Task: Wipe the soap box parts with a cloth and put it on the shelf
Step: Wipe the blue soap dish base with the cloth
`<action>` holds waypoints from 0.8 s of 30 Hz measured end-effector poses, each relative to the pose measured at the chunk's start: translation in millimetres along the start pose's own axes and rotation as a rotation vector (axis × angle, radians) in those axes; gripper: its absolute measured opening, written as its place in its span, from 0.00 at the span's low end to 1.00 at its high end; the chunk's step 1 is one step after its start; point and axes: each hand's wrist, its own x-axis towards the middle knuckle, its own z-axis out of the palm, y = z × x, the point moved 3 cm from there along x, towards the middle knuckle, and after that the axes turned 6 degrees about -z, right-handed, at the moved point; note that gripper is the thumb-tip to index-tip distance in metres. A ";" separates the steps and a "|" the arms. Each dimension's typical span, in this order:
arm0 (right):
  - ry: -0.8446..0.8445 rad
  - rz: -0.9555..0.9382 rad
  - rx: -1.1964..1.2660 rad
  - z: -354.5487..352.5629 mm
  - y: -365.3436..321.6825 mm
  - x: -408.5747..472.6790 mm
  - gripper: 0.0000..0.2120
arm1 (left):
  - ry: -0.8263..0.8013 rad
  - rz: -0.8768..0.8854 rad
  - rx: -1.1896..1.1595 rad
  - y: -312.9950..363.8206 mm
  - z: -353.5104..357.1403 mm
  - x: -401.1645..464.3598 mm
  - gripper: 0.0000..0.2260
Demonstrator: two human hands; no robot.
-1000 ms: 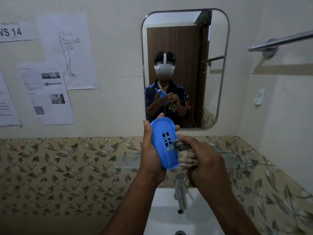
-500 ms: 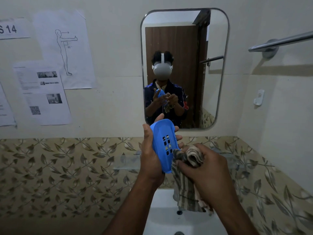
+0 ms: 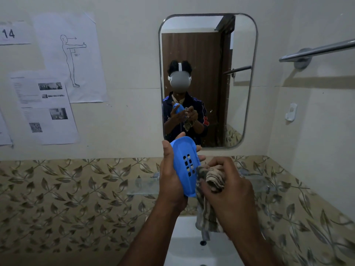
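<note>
My left hand (image 3: 171,181) holds a blue soap box part (image 3: 185,166) upright in front of the wall; it is oval with a grid of small drain holes in its middle. Bunched in my right hand (image 3: 230,191) is a striped beige cloth (image 3: 213,179), pressed against the part's right edge, with its loose end hanging down over the tap. A clear glass shelf (image 3: 142,186) is fixed to the wall just behind my hands, largely hidden by them.
A white sink (image 3: 184,244) with a chrome tap (image 3: 204,235) sits below my hands. Above is a wall mirror (image 3: 208,79) showing a person with a headset. A metal towel bar (image 3: 317,50) and a small hook (image 3: 291,112) are on the right wall; papers (image 3: 48,108) hang at left.
My right hand has slid the cloth from the part's middle down to its lower right edge and re-bunched it. The cloth's tail now hangs over the tap. The left hand stays put.
</note>
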 end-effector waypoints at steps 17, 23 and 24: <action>0.174 -0.199 0.014 -5.5 -9.3 26.5 0.15 | -0.088 -0.156 -0.039 -5.8 11.8 -9.6 0.34; 0.082 -0.113 0.000 -4.4 -7.7 15.4 0.15 | -0.019 -0.107 -0.030 2.8 5.1 -6.5 0.28; 0.033 -0.092 -0.019 -2.6 -5.6 10.8 0.16 | -0.013 -0.095 -0.029 4.5 1.6 -4.4 0.29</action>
